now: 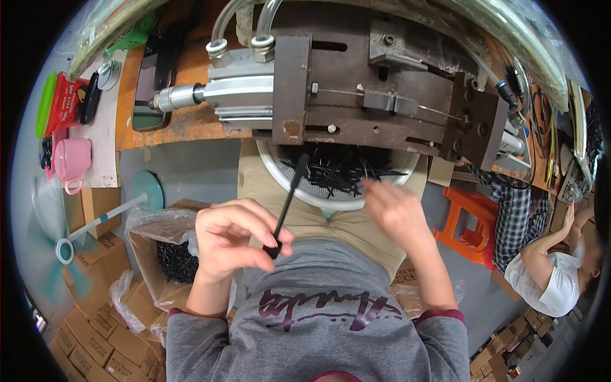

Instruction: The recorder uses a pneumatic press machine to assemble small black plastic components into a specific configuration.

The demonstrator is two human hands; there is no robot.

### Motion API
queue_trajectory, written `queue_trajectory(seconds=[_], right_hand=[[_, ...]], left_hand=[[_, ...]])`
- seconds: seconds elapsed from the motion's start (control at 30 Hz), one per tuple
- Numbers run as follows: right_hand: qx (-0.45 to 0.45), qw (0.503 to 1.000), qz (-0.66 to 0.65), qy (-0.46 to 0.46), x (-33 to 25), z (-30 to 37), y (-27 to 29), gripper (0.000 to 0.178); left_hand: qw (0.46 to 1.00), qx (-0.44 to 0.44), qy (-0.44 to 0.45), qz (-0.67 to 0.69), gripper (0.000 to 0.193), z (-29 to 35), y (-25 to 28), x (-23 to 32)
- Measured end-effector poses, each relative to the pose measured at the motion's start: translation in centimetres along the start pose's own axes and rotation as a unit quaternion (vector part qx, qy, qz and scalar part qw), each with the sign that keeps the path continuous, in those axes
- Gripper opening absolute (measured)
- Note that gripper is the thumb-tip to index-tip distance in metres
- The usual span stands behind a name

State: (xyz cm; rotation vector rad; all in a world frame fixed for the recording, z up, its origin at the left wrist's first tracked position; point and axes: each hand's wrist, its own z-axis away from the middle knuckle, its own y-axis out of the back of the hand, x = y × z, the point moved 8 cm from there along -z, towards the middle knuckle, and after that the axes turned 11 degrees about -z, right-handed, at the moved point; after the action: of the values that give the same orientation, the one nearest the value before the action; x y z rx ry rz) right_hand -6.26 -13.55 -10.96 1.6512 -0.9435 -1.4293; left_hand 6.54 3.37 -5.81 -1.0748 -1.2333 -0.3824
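Note:
My left hand [230, 234] pinches a slim black plastic stick [290, 198] by its thicker, block-like lower end. The stick points up and slightly right, its tip in front of a white basin. My right hand [400, 213] is at the basin's right front edge, fingers drawn together; whatever they hold, if anything, is too small to make out. The white basin [275, 176] rests on my lap, partly under the machine's edge, with a heap of thin black pieces [334, 167] in it. Just beyond stands a brown metal fixture [344, 121] with a sliding rod.
A silver air cylinder [245, 89] with clear hoses joins the fixture on the wooden bench [191, 134]. To the left are a pink cup [73, 156], a fan [105, 216], an open box of black parts [175, 261] and cartons. An orange stool [461, 223] and a co-worker [547, 274] are at right.

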Motion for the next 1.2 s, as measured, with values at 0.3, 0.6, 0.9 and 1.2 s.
queue_trajectory(seconds=[0.3, 0.6, 0.9, 1.2], right_hand=[[0.030, 0.997, 0.063, -0.025, 4.2, -4.2, -8.1, 0.015], [0.011, 1.000, 0.006, -0.011, 4.4, -2.7, -7.5, 0.011], [0.138, 0.853, -0.470, -0.182, 0.2, 0.0, 4.4, 0.018], [0.327, 0.745, -0.568, -0.129, 0.7, 2.3, 10.5, 0.043]], left_hand=[[0.990, 0.092, 0.093, -0.046, 0.029, 0.2, -0.4, -0.7], [0.978, 0.085, 0.189, 0.016, 0.022, 0.7, -0.3, -3.2], [0.973, 0.031, 0.226, 0.038, 0.038, 0.0, -2.3, -2.8], [0.973, -0.027, 0.225, 0.036, 0.035, 0.3, -3.5, -2.4]])
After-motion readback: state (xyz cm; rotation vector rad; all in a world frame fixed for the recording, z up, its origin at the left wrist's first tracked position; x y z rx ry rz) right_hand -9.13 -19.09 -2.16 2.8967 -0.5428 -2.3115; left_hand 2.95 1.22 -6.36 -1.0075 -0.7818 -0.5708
